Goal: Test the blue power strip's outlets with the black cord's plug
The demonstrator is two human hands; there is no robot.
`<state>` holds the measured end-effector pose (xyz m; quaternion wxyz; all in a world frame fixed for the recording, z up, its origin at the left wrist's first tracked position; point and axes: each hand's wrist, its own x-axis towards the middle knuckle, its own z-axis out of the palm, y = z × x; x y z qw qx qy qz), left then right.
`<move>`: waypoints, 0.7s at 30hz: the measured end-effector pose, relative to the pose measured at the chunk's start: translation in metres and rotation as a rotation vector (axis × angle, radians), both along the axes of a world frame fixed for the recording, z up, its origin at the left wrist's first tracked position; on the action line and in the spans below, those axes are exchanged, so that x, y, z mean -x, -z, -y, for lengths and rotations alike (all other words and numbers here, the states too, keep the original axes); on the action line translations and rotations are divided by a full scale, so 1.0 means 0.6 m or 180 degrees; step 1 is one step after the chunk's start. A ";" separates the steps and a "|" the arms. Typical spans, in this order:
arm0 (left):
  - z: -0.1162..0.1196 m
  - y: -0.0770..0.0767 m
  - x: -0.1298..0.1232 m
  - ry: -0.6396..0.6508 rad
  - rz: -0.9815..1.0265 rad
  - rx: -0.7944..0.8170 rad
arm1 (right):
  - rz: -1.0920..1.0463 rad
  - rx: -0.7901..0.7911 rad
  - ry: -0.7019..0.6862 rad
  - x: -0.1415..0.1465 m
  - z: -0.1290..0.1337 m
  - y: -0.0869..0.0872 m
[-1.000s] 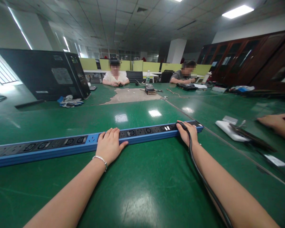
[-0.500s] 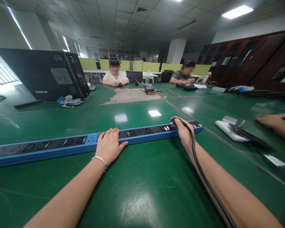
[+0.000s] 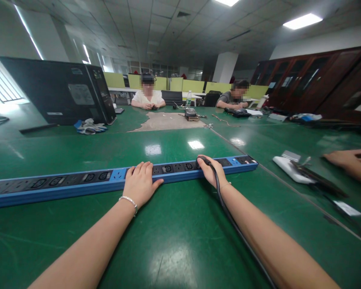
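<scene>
A long blue power strip [image 3: 96,185] with black sockets lies across the green table. My left hand [image 3: 140,180] is closed over its middle, fingers across the top and thumb along the near side. Farther right, my right hand [image 3: 211,170] grips a black plug [image 3: 202,160] at the strip's socket face. Whether the plug's pins are in a socket is hidden by the fingers. From the plug a black power cord [image 3: 228,216] runs down along my right forearm towards the bottom edge.
A black computer case [image 3: 63,94] stands at the back left, with work gloves [image 3: 90,127] beside it. At right lie a white device [image 3: 290,169] and another person's hands [image 3: 349,160]. Two people sit across the table [image 3: 174,241]. A bottle [image 3: 188,99] stands far back.
My right hand has moved left along the power strip with the plug, uncovering sockets near the strip's right end. My left hand stays in place on the strip.
</scene>
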<state>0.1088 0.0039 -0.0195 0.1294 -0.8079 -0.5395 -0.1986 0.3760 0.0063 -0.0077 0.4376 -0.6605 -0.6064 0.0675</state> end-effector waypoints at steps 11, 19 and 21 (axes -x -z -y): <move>0.003 -0.005 -0.002 0.0009 0.0071 0.0102 | 0.0798 -0.0356 0.0741 0.032 -0.001 0.030; 0.002 -0.003 0.000 0.0051 0.0089 0.0086 | 0.1063 -0.0218 0.0606 0.021 0.017 0.036; 0.002 -0.002 0.000 0.0053 0.0093 0.0078 | 0.1068 -0.0234 0.0611 0.021 0.017 0.035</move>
